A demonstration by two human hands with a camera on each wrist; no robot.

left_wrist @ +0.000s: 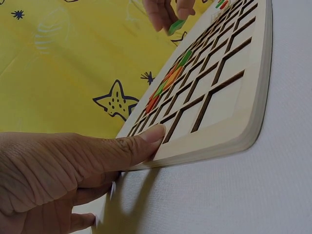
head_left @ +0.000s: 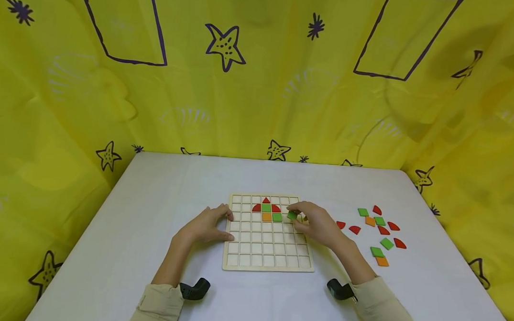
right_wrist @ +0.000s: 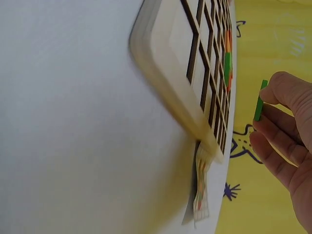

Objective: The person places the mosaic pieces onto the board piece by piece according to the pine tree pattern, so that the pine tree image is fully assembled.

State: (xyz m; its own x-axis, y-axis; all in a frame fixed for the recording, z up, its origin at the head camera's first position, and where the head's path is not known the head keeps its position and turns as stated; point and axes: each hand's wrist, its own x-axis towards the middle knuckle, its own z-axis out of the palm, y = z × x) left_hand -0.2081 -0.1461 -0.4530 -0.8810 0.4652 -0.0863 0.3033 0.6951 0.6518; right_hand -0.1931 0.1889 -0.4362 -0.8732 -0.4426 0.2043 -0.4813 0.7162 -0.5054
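A pale wooden grid board (head_left: 256,261) lies on the table. Near its top sit red, green and orange tiles, among them an orange square (head_left: 266,217) and a red triangle (head_left: 266,200). My left hand (head_left: 204,225) rests at the board's left edge, and in the left wrist view its straight thumb (left_wrist: 141,141) lies on the rim. Above the upper right of the board, my right hand (head_left: 319,224) pinches a green square tile (right_wrist: 261,101) between thumb and fingertips. The right wrist view shows this tile on edge, raised off the board.
Several loose red, green and orange tiles, including a green square (head_left: 387,243), lie on the table right of the board. A printed paper card (right_wrist: 201,185) is at the board's right side. A yellow curtain (head_left: 259,98) hangs behind the white table (head_left: 174,176).
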